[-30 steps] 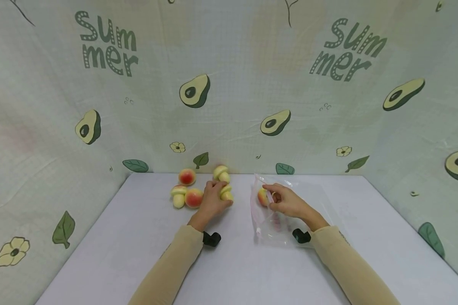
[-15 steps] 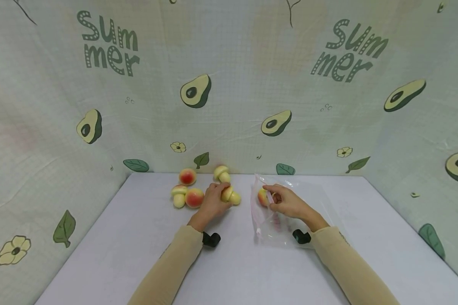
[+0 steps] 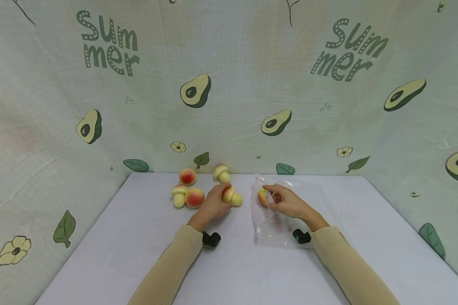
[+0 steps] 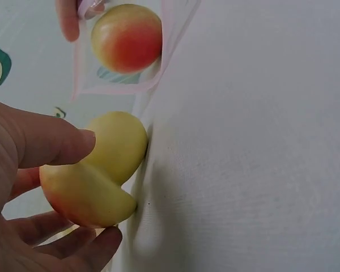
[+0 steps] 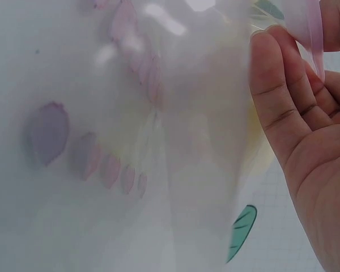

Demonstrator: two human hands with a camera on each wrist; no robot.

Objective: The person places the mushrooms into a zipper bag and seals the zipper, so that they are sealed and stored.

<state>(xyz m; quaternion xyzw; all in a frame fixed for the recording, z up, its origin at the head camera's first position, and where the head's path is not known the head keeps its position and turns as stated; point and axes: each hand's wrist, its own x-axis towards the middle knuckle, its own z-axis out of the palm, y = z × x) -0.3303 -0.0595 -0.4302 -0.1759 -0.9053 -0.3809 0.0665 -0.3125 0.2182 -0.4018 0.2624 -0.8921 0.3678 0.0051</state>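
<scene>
My left hand (image 3: 214, 201) grips a toy mushroom (image 3: 229, 195) by its yellow, red-blushed cap. The thumb lies on one side and curled fingers on the other. In the left wrist view, the mushroom's pale yellow stem (image 4: 120, 144) points away from the palm, close over the white table. My right hand (image 3: 288, 201) pinches the pink-edged mouth of a clear plastic bag (image 3: 290, 233) and holds it up. Inside the bag, near its mouth, sits a round yellow-and-red toy peach (image 4: 127, 38). Pink oval prints show through the film in the right wrist view.
Left of my left hand lie two toy peaches, one in front (image 3: 194, 198) and one behind (image 3: 187, 176), with a mushroom (image 3: 179, 196) beside them. Another mushroom (image 3: 222, 173) stands at the back edge. A printed cloth (image 3: 229, 84) hangs behind the table (image 3: 229, 271).
The mushroom at my left hand has turned and shifted right, so its stem now points right, toward the bag. My left hand has edged slightly right; the right hand holds the bag as before.
</scene>
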